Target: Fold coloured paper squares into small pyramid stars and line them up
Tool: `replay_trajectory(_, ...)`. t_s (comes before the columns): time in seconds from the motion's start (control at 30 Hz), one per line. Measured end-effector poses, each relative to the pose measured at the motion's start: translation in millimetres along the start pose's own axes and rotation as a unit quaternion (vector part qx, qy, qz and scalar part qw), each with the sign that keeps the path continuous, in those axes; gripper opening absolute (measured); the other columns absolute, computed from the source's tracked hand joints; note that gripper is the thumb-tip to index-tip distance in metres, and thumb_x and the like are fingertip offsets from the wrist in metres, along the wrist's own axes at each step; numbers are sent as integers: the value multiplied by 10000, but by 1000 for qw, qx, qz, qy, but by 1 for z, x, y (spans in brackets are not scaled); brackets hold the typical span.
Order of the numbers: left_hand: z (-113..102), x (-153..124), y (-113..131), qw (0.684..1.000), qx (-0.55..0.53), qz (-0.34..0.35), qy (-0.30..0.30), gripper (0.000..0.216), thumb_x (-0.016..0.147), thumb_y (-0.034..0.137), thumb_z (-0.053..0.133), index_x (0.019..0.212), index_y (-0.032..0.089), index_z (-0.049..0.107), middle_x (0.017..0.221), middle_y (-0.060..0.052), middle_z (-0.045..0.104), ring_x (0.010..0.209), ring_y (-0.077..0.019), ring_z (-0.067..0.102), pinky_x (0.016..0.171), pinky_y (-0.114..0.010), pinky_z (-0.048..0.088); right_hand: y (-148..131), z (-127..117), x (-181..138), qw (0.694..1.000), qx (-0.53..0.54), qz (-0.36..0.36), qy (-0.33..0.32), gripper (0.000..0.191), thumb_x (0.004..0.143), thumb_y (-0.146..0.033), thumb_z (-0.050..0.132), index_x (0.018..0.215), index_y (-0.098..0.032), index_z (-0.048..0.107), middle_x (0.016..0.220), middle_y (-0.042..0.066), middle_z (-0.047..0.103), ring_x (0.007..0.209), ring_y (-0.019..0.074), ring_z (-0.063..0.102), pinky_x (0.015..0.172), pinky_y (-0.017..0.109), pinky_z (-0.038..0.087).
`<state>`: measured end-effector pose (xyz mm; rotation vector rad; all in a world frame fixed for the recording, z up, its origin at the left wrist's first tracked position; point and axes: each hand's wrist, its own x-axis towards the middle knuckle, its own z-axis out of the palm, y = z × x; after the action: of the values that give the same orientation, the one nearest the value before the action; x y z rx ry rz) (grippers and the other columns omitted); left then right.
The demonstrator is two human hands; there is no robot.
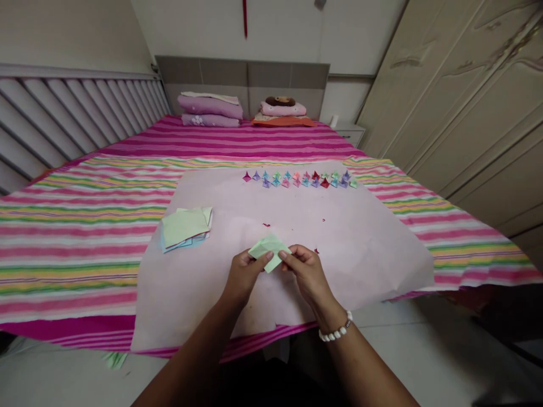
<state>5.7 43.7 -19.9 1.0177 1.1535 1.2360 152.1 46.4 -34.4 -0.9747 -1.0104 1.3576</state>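
My left hand point(245, 274) and my right hand point(306, 270) both pinch a partly folded light green paper point(268, 249) just above a large pale pink sheet point(360, 249) spread on the bed. The left fingers grip its left edge, the right fingers its right edge. A white bead bracelet point(336, 332) is on my right wrist. To the left lies a small stack of green and blue paper squares point(185, 228). At the sheet's far edge stands a row of several small folded paper shapes point(299, 179) in many colours.
The bed carries a striped pink, green and yellow cover point(76, 226). Folded bedding and pillows point(211, 107) sit by the headboard. A slatted rail point(63, 113) runs along the left, wardrobe doors point(466, 102) along the right. A green paper scrap point(113, 358) lies on the floor.
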Motion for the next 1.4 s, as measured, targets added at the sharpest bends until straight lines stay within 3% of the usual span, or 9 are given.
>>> replay_trajectory(0.07, 1, 0, -1, 1000, -23, 2, 2, 233, 678, 350, 767, 719, 131, 698, 619, 15, 611, 594, -99, 505, 586, -223, 393, 1, 3, 0, 999, 8, 19, -29, 242, 683, -382, 783, 665, -185, 644, 520, -37, 604, 483, 99, 506, 520, 230, 381)
replay_trajectory(0.27, 7, -1, -1, 994, -87, 3, -72, 247, 736, 357, 712, 648, 142, 627, 515, 36, 527, 485, -97, 473, 509, -233, 395, 5, 16, -7, 996, -28, 37, -76, 312, 663, -447, 782, 597, -171, 653, 522, -13, 611, 483, 104, 508, 523, 244, 406)
replay_trajectory(0.4, 3, 0, -1, 997, -66, 5, -44, 279, 734, 394, 709, 662, 137, 627, 536, 30, 533, 497, -103, 484, 507, -234, 393, 5, 15, -9, 995, -23, 39, -91, 287, 637, -411, 806, 605, -177, 643, 545, -18, 617, 494, 102, 504, 517, 238, 393)
replay_trajectory(0.67, -3, -4, 16, 996, 63, 66, -17, 269, 730, 404, 715, 674, 144, 673, 594, 25, 563, 617, -122, 524, 603, -235, 421, 2, -1, -2, 1000, 16, -15, 4, 190, 690, -311, 783, 636, -186, 650, 494, -49, 568, 472, 93, 480, 516, 237, 374)
replay_trajectory(0.77, -9, 0, 16, 991, 96, 91, -7, 250, 726, 387, 724, 815, 154, 703, 713, -4, 624, 684, -143, 569, 645, -256, 457, -3, -4, -1, 999, 36, -25, -5, 166, 709, -288, 777, 655, -192, 653, 526, -37, 619, 508, 106, 540, 565, 245, 428)
replay_trajectory(0.9, -17, 5, 14, 964, 140, 227, 18, 491, 693, 294, 773, 1159, 232, 631, 1169, -78, 600, 1009, -204, 593, 812, -312, 481, -5, -3, -2, 998, 46, -34, -4, 151, 719, -300, 777, 708, -199, 666, 631, -9, 694, 597, 129, 615, 650, 268, 489)
replay_trajectory(0.97, -19, 5, 15, 941, 178, 287, 13, 423, 722, 269, 754, 1130, 254, 642, 1257, -81, 542, 1122, -220, 549, 869, -335, 469, -4, -3, -2, 999, 41, -35, -4, 151, 719, -307, 778, 731, -200, 672, 669, 1, 714, 625, 137, 633, 680, 282, 505)
replay_trajectory(1.07, -19, 4, 16, 926, 200, 322, 3, 300, 761, 255, 724, 1056, 259, 667, 1248, -75, 536, 1180, -225, 515, 889, -343, 465, -2, -3, -2, 998, 35, -40, -13, 139, 734, -305, 771, 753, -200, 680, 683, 4, 723, 644, 138, 646, 699, 283, 510)
replay_trajectory(1.4, -18, 5, 15, 944, 154, 291, -20, 214, 752, 251, 733, 958, 223, 680, 1252, -95, 518, 1152, -234, 529, 903, -363, 476, 1, -5, -2, 998, 27, -46, -24, 144, 744, -312, 768, 775, -199, 685, 695, 5, 725, 655, 139, 650, 707, 284, 509)
